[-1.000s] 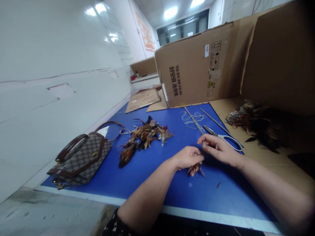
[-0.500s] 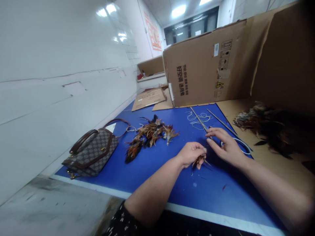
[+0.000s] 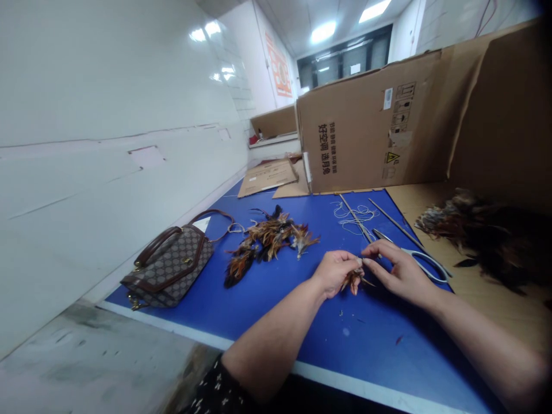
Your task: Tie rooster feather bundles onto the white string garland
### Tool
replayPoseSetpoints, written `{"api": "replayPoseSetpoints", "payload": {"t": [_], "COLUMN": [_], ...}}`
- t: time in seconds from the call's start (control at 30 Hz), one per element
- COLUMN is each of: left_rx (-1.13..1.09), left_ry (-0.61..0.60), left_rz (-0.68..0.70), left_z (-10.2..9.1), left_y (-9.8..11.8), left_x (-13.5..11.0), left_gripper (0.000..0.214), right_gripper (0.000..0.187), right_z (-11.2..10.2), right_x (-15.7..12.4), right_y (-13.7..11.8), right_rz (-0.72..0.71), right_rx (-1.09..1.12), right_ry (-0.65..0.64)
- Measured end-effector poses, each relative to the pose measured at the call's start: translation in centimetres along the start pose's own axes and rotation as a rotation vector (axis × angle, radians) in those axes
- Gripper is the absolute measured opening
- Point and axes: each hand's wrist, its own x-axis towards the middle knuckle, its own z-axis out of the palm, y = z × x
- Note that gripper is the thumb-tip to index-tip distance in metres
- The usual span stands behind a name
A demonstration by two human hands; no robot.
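My left hand (image 3: 338,273) is closed in a pinch on a small bunch of brown feathers (image 3: 354,278), whose tips stick out below the fingers. My right hand (image 3: 399,273) meets it at the fingertips, with thumb and forefinger brought close together. Whatever lies between them is too small to make out. Just beyond the right hand are scissors (image 3: 431,265) with pale handles, partly covered by that hand. A loose tangle of pale thread (image 3: 360,217) lies farther back beside a thin stick (image 3: 350,210). To the left, a pile of brown and black feathers (image 3: 269,236) rests on the blue table (image 3: 267,310).
A patterned handbag (image 3: 172,267) sits at the table's left by the white wall. A large cardboard box (image 3: 366,132) stands behind, with flat cardboard (image 3: 267,177) beside it. More dark feathers (image 3: 478,230) lie on cardboard at right. A second stick (image 3: 399,224) lies near the scissors.
My right hand has come down and left, so its fingertips now meet the left hand's. More of the scissors shows. The left hand keeps its hold on the feathers. The view has shifted slightly.
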Motion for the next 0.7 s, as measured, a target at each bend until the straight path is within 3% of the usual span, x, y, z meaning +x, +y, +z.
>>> {"api": "replayPoseSetpoints", "payload": {"t": [0.7], "left_rx": [-0.028], "left_ry": [0.029], "left_rz": [0.021], "left_z": [0.02], "left_y": [0.02], "left_x": [0.23], "left_gripper": [0.049], "right_gripper": [0.018], "right_z": [0.22], "right_x": [-0.41], "right_y": [0.23], "right_rz": [0.063], "right_rx": [-0.032], "right_ry": [-0.044]}}
